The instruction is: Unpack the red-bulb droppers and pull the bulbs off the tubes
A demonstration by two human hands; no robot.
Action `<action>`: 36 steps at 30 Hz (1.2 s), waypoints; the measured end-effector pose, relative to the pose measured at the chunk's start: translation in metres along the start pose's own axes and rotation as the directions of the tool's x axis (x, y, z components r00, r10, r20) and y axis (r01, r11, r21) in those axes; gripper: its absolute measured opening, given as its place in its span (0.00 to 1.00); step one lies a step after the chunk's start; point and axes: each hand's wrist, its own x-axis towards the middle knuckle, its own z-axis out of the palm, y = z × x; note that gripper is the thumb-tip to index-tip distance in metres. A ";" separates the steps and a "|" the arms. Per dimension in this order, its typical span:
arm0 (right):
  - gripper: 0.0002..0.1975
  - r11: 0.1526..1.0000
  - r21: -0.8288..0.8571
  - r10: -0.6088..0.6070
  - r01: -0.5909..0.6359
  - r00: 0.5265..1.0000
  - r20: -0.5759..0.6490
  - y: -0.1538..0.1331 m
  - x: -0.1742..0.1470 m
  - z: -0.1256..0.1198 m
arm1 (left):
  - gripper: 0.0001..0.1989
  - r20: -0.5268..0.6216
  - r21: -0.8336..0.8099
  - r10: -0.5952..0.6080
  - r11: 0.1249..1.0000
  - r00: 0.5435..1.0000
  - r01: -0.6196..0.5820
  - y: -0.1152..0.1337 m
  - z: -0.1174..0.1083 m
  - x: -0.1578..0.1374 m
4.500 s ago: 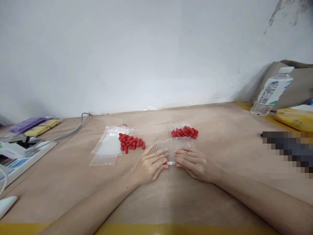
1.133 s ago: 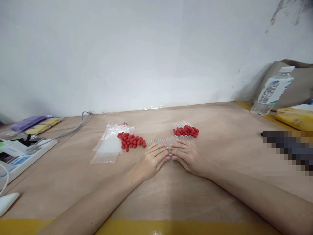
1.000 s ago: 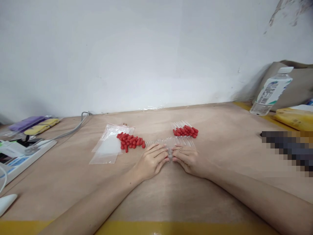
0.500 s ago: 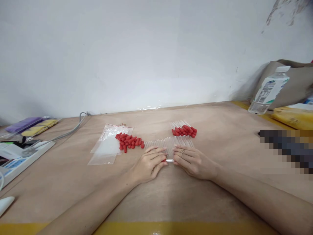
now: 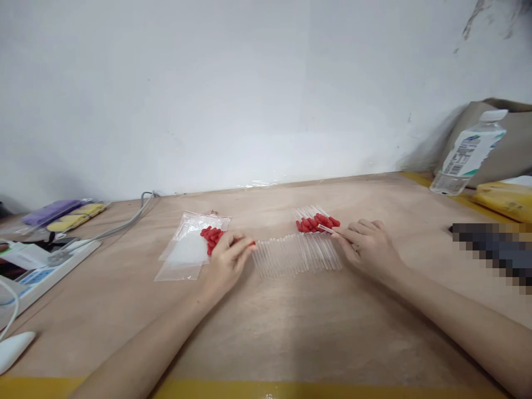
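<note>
My left hand (image 5: pixel 228 257) is closed in a pinch on a red rubber dropper bulb, its tip showing at the fingertips. Just behind those fingers lies the loose heap of red bulbs (image 5: pixel 211 238), partly covered by the hand. A slim glass dropper tube (image 5: pixel 326 228) is held in my right hand (image 5: pixel 368 244), its free end pointing left over a group of droppers with red bulbs (image 5: pixel 310 224); whether this tube carries a bulb is hidden by my fingers. Between my hands lies a row of bare clear glass tubes (image 5: pixel 286 256), side by side.
Clear zip bags (image 5: pixel 180 252) lie left of the bulb heap. Farther left are a power strip (image 5: pixel 50 277) with a cable and purple and yellow packs (image 5: pixel 77 216). At right stand a water bottle (image 5: pixel 469 152) and a grey bag (image 5: pixel 507 149), near a blurred dark object (image 5: pixel 490 244).
My hands have parted from the tube they held together at the front of the row. The left moved to the bulb heap, the right carried a tube over to the droppers with bulbs.
</note>
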 end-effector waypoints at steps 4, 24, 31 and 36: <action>0.12 0.971 -0.033 0.237 -0.236 0.938 0.254 -0.002 0.003 -0.007 | 0.13 -0.132 0.107 -0.332 0.932 0.934 0.346 -0.034 -0.018 0.014; 0.12 0.987 0.020 0.147 -0.159 0.947 0.286 -0.010 -0.014 0.016 | 0.14 -0.018 0.067 -0.674 0.736 0.739 0.673 -0.119 -0.036 0.005; 0.16 0.992 -0.040 0.126 -0.120 0.945 0.302 -0.012 -0.016 0.018 | 0.16 -0.245 0.119 -0.648 0.718 0.721 0.686 -0.111 -0.041 0.007; 0.16 0.980 0.015 0.189 -0.198 0.953 0.236 -0.004 -0.011 0.017 | 0.09 -0.307 0.303 -0.227 0.897 0.924 0.321 -0.064 -0.033 0.020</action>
